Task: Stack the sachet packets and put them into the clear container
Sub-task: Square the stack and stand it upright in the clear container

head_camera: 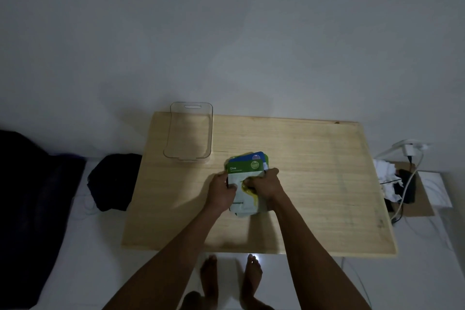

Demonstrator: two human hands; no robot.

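- Both my arms are stretched forward and angled in toward each other, forearms bare.
- My left hand (222, 190) is palm down, fingers curled around the left edge of the packets (245, 178), thumb on top.
- My right hand (264, 184) is doing the same on the right edge, knuckles up, fingers pressed down.
- The hands sit just beside each other, nearly touching.
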